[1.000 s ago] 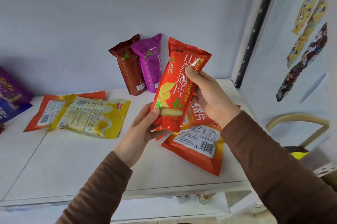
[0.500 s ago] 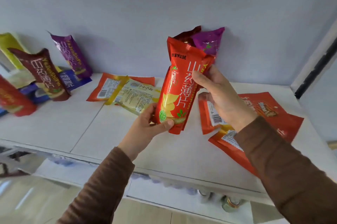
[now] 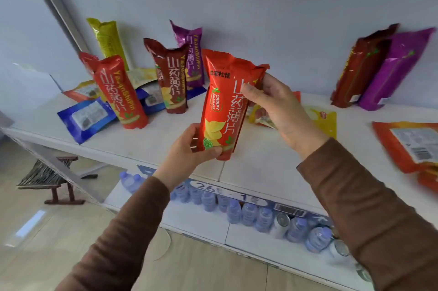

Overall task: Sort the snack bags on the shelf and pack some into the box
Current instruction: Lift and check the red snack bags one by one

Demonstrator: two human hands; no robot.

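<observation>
An upright orange-red snack bag [image 3: 225,99] is held above the white shelf [image 3: 260,160]. My left hand [image 3: 189,151] grips its bottom end and my right hand [image 3: 277,106] pinches its upper right edge. On the shelf to the left stand another orange-red bag [image 3: 118,94], a brown bag [image 3: 170,77], a purple bag [image 3: 192,54] and a yellow bag [image 3: 106,39]. A brown bag [image 3: 360,68] and a purple bag [image 3: 393,70] lean on the wall at the right. No box is in view.
Flat packets lie on the shelf: a blue one [image 3: 87,118] at the left, a yellow one [image 3: 320,120] behind my right hand, orange ones [image 3: 410,146] at the right. Water bottles [image 3: 248,212] fill the lower shelf. A small wooden stool [image 3: 49,177] stands on the floor.
The view has swung left, bringing the standing bags at the left into sight. Both hands carried the orange-red bag leftward along the shelf, keeping the same hold.
</observation>
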